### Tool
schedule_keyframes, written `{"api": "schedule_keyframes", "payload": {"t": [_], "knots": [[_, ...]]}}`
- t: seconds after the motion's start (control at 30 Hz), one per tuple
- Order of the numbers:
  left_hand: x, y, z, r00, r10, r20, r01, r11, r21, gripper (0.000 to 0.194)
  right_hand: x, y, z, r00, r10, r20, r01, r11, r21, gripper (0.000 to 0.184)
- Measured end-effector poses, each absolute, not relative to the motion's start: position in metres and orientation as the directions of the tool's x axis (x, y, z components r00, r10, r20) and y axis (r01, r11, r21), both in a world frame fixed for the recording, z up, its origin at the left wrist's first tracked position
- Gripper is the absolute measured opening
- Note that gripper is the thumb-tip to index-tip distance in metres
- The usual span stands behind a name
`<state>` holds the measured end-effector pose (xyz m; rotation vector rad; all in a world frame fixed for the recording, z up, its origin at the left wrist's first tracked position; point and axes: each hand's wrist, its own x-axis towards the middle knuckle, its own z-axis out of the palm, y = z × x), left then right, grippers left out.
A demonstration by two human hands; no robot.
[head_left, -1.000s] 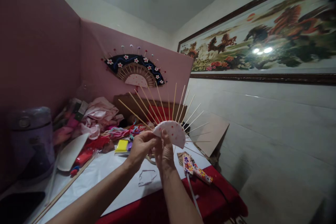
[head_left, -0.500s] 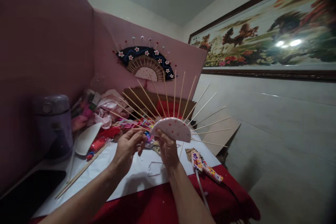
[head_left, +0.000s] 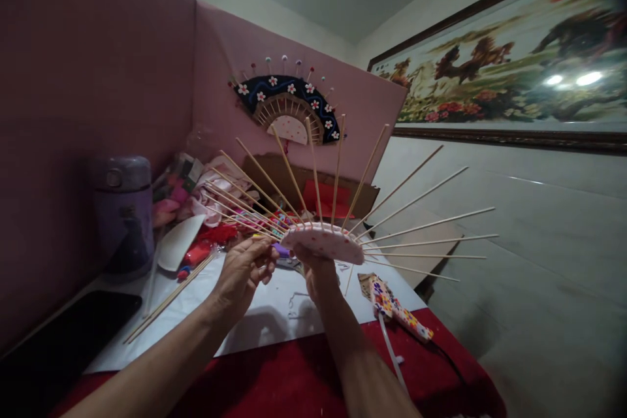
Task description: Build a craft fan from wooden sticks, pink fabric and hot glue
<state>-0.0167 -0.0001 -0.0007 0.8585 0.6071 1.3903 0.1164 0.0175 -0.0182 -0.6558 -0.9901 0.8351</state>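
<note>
A half-round fan base in pale dotted cloth, with several thin wooden sticks spreading from its curved edge, is held up above the table. My right hand grips it from below, thumb on the near face and the other fingers hidden behind. The base tips back so its upper edge shows. Beside its left end is my left hand, fingers curled and thumb and forefinger together by the lowest left sticks. Whatever may be between those fingertips is hidden. A finished dark fan with white flowers hangs on the pink board behind.
A floral glue gun with a cord lies at right on the red cloth. Loose sticks, a black phone, a purple flask and a white curved piece are at left. Pink cloth and craft bits are heaped behind.
My left hand has come away from my right hand to the base's left end. The fan base has tilted back, its sticks leaning nearer. The view has shifted left and down.
</note>
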Motion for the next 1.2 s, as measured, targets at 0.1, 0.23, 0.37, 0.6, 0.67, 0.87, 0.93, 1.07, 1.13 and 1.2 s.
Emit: {"api": "schedule_keyframes", "payload": {"t": [0.1,0.23,0.37,0.6,0.67,0.87,0.93,1.07,1.13,1.2], "knots": [[-0.017,0.0,-0.001,0.116,0.985,0.126,-0.58,-0.036,0.814,0.019,0.117,0.017,-0.018,0.209,0.912,0.353,-0.448,0.41,-0.794,0.035],[-0.015,-0.001,0.002,0.098,0.991,0.095,-0.598,-0.017,0.801,0.012,0.116,0.022,-0.022,0.232,0.915,0.331,-0.458,0.402,-0.793,0.038],[-0.014,-0.004,0.009,0.098,0.995,0.021,-0.633,0.046,0.773,0.006,0.115,0.025,-0.026,0.251,0.906,0.342,-0.449,0.421,-0.788,0.038],[-0.019,-0.003,0.015,0.121,0.991,-0.053,-0.664,0.12,0.738,0.019,0.118,0.024,-0.028,0.177,0.911,0.372,-0.413,0.412,-0.812,0.037],[-0.02,-0.002,0.015,0.111,0.991,-0.079,-0.665,0.133,0.734,0.021,0.118,0.023,-0.028,0.17,0.91,0.378,-0.378,0.415,-0.828,0.033],[-0.019,-0.002,0.012,0.092,0.995,0.029,-0.619,0.034,0.785,0.01,0.111,0.018,-0.021,0.184,0.919,0.348,-0.445,0.394,-0.804,0.034],[-0.018,-0.003,0.009,0.079,0.989,0.126,-0.548,-0.062,0.834,0.007,0.11,0.016,-0.017,0.231,0.911,0.342,-0.484,0.412,-0.772,0.034],[-0.015,-0.002,0.005,0.048,0.955,0.292,-0.356,-0.257,0.898,0.016,0.112,0.012,-0.012,0.247,0.894,0.374,-0.506,0.448,-0.737,0.028],[-0.015,-0.002,0.002,0.035,0.928,0.371,-0.25,-0.352,0.902,0.014,0.112,0.011,-0.011,0.243,0.895,0.373,-0.539,0.445,-0.716,0.027],[-0.013,-0.002,0.0,0.041,0.899,0.436,-0.169,-0.424,0.89,0.013,0.111,0.011,-0.011,0.244,0.901,0.359,-0.566,0.433,-0.701,0.027]]}}
